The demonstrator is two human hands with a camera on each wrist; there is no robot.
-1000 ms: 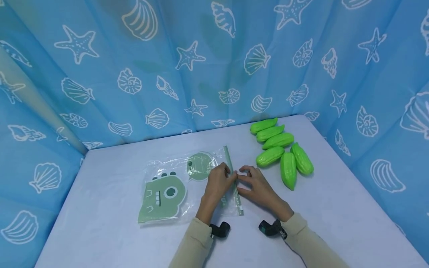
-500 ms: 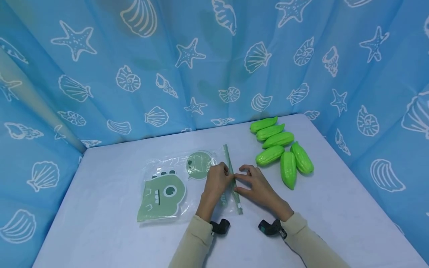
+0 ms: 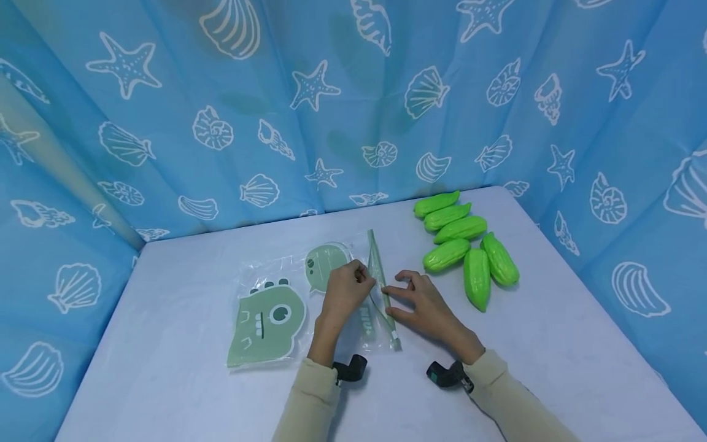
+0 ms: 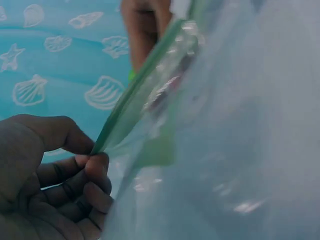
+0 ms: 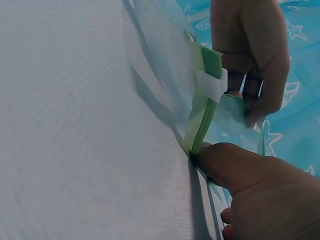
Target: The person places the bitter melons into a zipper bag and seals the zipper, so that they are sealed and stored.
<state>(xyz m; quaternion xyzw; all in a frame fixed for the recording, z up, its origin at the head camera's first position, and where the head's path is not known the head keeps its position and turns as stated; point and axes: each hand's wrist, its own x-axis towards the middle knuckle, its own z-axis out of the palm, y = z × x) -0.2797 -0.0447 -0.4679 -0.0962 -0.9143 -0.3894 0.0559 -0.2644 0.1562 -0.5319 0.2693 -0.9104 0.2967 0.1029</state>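
Observation:
A clear zip bag (image 3: pixel 265 331) printed with green cartoon monsters lies on the white table, its green-edged mouth toward the right. My left hand (image 3: pixel 347 287) pinches the near side of that mouth between thumb and fingers, drawn to the left. On the other side, my right hand (image 3: pixel 422 307) holds the green zip strip (image 3: pixel 381 270), thumb and forefinger at its edge. Between the hands the mouth gapes in a narrow slit. A white slider (image 5: pixel 211 85) sits on the strip near its end in the right wrist view. Nothing shows inside the bag.
Several bright green, ridged toy vegetables (image 3: pixel 461 229) lie at the back right of the table (image 3: pixel 182 294), beyond my right hand. A blue curtain (image 3: pixel 331 141) with white shells and starfish hangs along the back and sides.
My left hand has moved left with one edge of the bag's mouth, parting it from the zip strip. The right hand has stayed nearly in place.

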